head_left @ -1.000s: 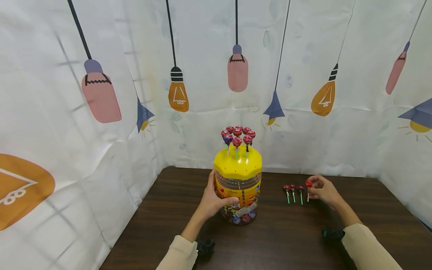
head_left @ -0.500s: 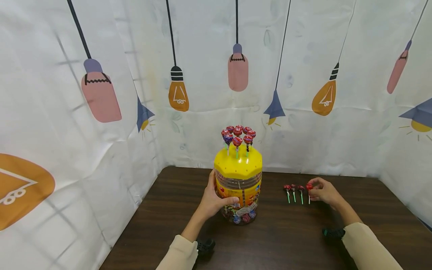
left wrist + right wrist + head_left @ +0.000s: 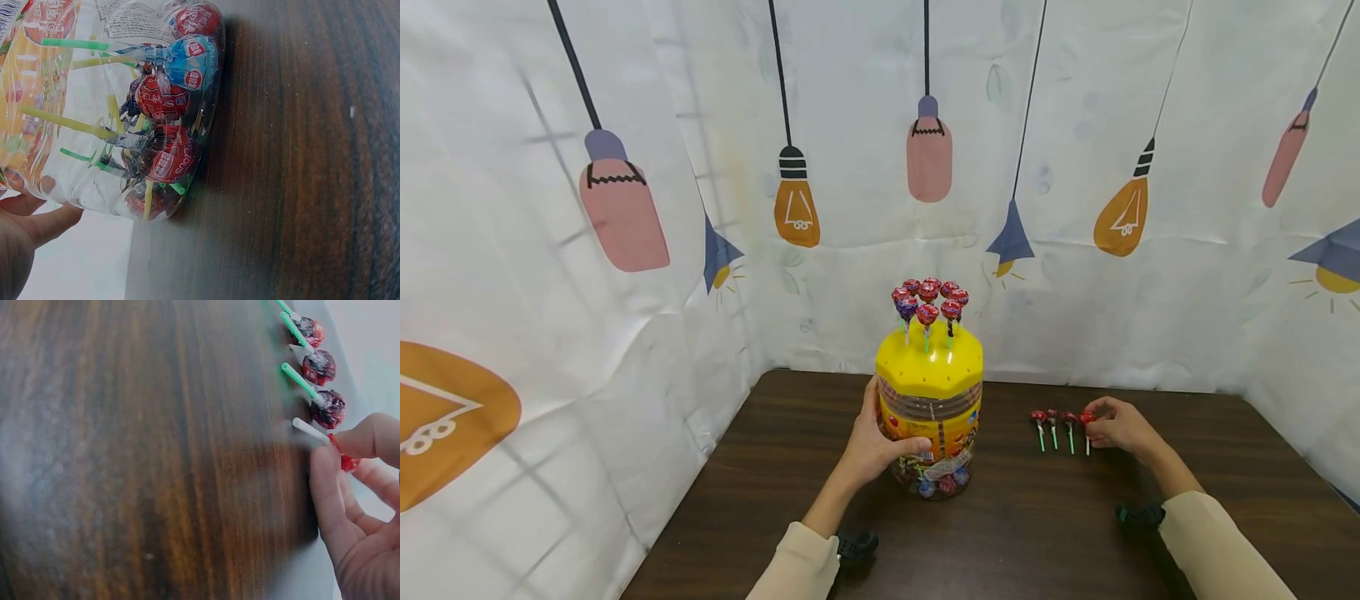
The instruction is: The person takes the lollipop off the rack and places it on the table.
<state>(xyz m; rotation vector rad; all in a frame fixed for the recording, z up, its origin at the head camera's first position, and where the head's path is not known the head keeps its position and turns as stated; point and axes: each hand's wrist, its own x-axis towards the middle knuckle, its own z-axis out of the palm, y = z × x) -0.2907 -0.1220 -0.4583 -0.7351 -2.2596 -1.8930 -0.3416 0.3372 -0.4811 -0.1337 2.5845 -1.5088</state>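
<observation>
My left hand (image 3: 871,448) grips the side of a clear plastic jar with a yellow lid (image 3: 925,373), thumb across its front. Lollipops (image 3: 927,315) with red wrappers and one purple stand upright in the lid. Through the jar's wall in the left wrist view, more wrapped lollipops (image 3: 164,97) lie at the bottom. To the right, my right hand (image 3: 1122,429) pinches a red lollipop with a white stick (image 3: 309,430) between thumb and fingers, its head partly hidden by them. It is at the right end of a row of dark red lollipops with green sticks (image 3: 1070,433).
Everything is on a dark wood-grain table (image 3: 1000,533), whose far edge runs just behind the lollipop row. White cloth (image 3: 865,317) printed with lamps hangs behind and at the sides. Dark wrist straps (image 3: 857,546) are on both forearms.
My right hand has lowered the white-stick lollipop slightly, bringing it level with the others in the row. My left hand keeps its grip on the jar, which has not moved.
</observation>
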